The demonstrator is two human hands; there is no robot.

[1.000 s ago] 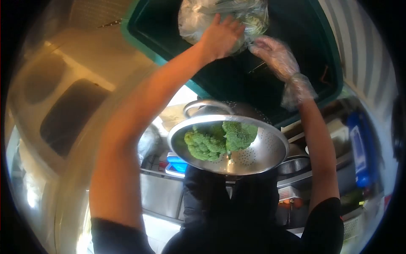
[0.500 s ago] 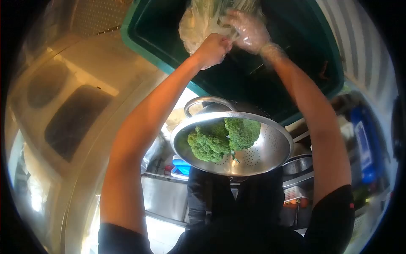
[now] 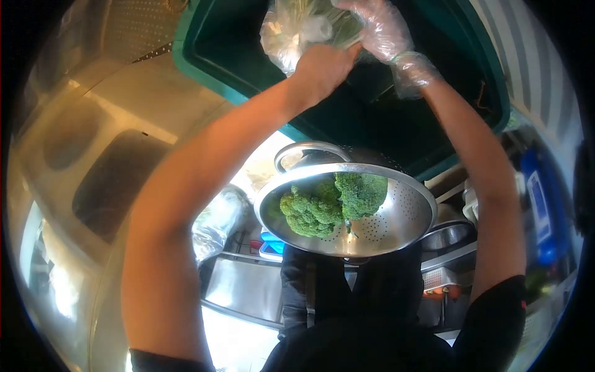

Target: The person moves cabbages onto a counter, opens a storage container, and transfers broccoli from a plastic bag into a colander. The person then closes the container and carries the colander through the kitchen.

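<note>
At the top of the head view, a clear plastic bag [image 3: 282,37] with something pale green inside is over a dark green bin [image 3: 242,87]. My left hand [image 3: 325,69] is closed at the near side of the bag, its fingers pinching the plastic. A clear disposable glove covers my right hand [image 3: 381,31], which grips the bag's right side; its fingertips are partly cut off by the frame. Below my hands, a steel colander [image 3: 403,220] holds green broccoli heads [image 3: 310,214] and tilts toward me.
To the left is a beige moulded surface [image 3: 155,99] with a dark recess. A plastic-wrapped bundle [image 3: 220,220] lies left of the colander. On the right are a blue object with a white label [image 3: 542,211], a round metal pan [image 3: 447,235] and a white basket [image 3: 439,279].
My left hand has moved slightly up and right along the bag, its elbow swinging outward. My gloved right hand has shifted up and right. The colander and broccoli appear slightly farther right in view.
</note>
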